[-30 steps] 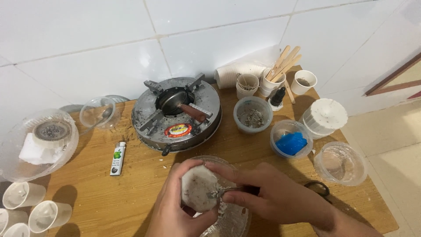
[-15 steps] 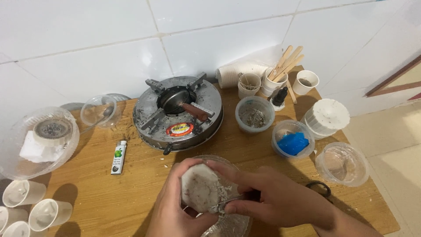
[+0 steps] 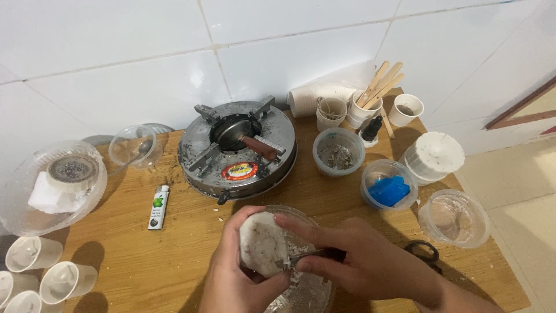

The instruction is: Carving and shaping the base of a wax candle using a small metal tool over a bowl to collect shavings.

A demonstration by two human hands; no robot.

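Note:
My left hand (image 3: 234, 272) holds a round white waxy block (image 3: 262, 242) tilted over a clear glass bowl (image 3: 301, 287) at the table's near edge. My right hand (image 3: 370, 264) grips a small knife (image 3: 307, 258), its blade pressed against the block's lower edge. White shavings lie in the bowl below. Much of the bowl is hidden behind both hands.
A round metal gas stove (image 3: 237, 148) stands behind the bowl on the wooden table (image 3: 145, 261). A lighter (image 3: 158, 207) lies to the left, paper cups (image 3: 52, 272) at the far left. Clear tubs, one with blue pieces (image 3: 388, 188), wooden sticks (image 3: 376, 87) and scissors (image 3: 423, 252) are on the right.
My right hand has slid the knife along the lower edge of the block. The block has turned a little in my left hand.

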